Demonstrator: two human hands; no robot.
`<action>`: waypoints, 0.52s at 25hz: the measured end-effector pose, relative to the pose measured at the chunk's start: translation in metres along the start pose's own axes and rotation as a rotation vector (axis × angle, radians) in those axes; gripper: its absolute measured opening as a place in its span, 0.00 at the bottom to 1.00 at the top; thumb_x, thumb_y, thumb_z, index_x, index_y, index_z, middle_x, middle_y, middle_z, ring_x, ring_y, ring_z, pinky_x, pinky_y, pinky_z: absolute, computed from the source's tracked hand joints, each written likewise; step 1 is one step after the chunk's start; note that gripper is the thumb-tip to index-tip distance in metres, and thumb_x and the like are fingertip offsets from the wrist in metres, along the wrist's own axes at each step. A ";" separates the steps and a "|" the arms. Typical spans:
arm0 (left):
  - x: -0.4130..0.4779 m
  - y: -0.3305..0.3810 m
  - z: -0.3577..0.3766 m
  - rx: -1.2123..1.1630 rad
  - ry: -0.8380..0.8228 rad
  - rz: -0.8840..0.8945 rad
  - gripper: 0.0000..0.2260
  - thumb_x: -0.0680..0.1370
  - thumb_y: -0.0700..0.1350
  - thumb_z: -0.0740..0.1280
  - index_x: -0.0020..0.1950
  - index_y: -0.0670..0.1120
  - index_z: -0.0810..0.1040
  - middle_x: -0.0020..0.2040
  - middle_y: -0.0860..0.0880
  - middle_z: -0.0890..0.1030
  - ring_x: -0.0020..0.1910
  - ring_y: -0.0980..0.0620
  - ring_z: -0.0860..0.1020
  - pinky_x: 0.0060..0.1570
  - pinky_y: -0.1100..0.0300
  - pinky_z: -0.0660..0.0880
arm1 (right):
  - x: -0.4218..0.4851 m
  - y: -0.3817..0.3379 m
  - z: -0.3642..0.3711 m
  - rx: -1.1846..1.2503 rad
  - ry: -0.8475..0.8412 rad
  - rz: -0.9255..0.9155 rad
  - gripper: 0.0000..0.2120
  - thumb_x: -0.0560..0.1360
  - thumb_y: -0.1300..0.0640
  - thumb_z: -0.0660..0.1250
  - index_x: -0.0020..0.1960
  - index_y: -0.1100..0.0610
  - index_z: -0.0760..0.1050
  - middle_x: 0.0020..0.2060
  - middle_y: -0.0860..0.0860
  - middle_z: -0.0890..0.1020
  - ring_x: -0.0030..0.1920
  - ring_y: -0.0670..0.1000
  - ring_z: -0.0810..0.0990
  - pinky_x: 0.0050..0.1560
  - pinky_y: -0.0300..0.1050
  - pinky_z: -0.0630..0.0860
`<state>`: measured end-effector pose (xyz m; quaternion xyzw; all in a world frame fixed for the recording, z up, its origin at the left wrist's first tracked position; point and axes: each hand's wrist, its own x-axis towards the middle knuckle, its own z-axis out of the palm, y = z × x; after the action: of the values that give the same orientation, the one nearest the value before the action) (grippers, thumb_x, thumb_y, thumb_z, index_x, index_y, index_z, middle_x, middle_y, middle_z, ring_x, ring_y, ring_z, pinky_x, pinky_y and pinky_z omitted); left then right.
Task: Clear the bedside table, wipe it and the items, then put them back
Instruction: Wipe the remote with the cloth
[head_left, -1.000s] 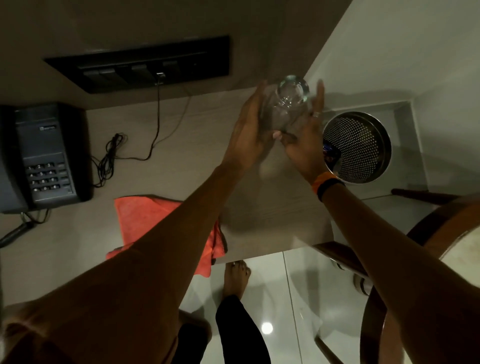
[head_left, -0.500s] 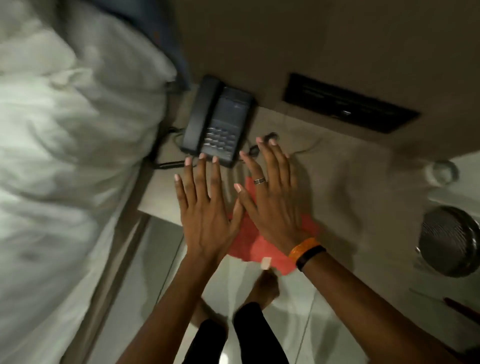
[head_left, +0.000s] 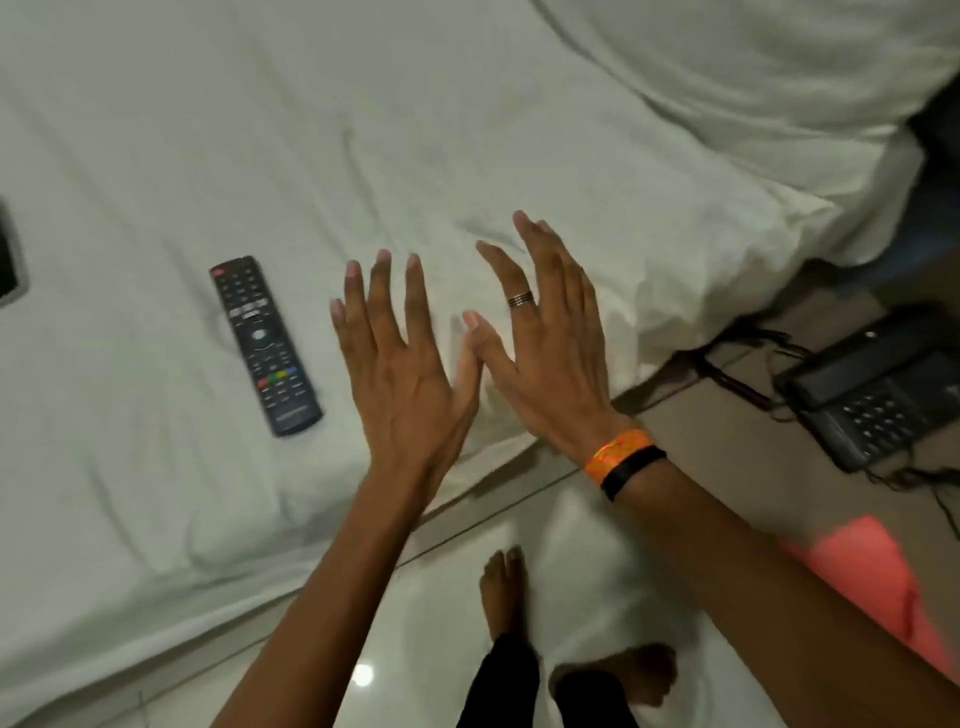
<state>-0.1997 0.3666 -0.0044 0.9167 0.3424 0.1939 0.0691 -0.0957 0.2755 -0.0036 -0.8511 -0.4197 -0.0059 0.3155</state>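
Note:
A black remote control (head_left: 265, 343) lies on the white bed sheet (head_left: 156, 156), left of my hands. My left hand (head_left: 400, 364) hovers over the sheet with fingers spread and nothing in it, a little right of the remote. Beside it, my right hand (head_left: 545, 332) is also spread and empty, its thumb close to the left hand's thumb. At the right edge the bedside table (head_left: 701, 441) carries a dark telephone (head_left: 878, 389) with tangled cords (head_left: 727, 364). An orange cloth (head_left: 878, 577) lies on the table's near part, partly behind my right forearm.
A white pillow or duvet (head_left: 753, 78) is bunched at the top right by the table. A dark flat object (head_left: 8, 260) shows at the left edge of the bed. Glossy floor tiles (head_left: 441, 597) and my bare feet (head_left: 504, 587) are below.
My hands let go of the glass at the table's far right. The view swung left from the table to the bed, and both empty hands now hover over the sheet near the remote.

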 end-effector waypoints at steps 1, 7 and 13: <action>0.005 -0.027 -0.008 0.041 0.021 -0.059 0.29 0.83 0.54 0.60 0.81 0.42 0.59 0.81 0.40 0.59 0.81 0.38 0.52 0.78 0.39 0.52 | 0.012 -0.021 0.015 0.023 -0.018 -0.026 0.26 0.83 0.45 0.59 0.78 0.52 0.63 0.81 0.54 0.58 0.81 0.55 0.55 0.78 0.56 0.59; 0.014 -0.124 -0.018 0.194 -0.139 -0.439 0.29 0.78 0.56 0.66 0.77 0.49 0.65 0.78 0.41 0.63 0.73 0.36 0.63 0.65 0.39 0.68 | 0.041 -0.093 0.085 0.014 -0.116 -0.122 0.25 0.83 0.49 0.59 0.78 0.53 0.63 0.76 0.54 0.68 0.76 0.56 0.67 0.75 0.55 0.65; 0.023 -0.142 -0.007 -0.008 -0.230 -0.523 0.27 0.80 0.52 0.64 0.79 0.54 0.64 0.74 0.39 0.68 0.69 0.37 0.66 0.64 0.48 0.68 | 0.030 -0.093 0.105 0.034 -0.208 -0.087 0.25 0.82 0.53 0.61 0.77 0.54 0.64 0.74 0.55 0.70 0.73 0.57 0.69 0.71 0.55 0.69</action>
<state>-0.2720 0.4894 -0.0280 0.8129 0.5564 0.0655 0.1587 -0.1700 0.3956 -0.0298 -0.8226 -0.4867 0.0757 0.2841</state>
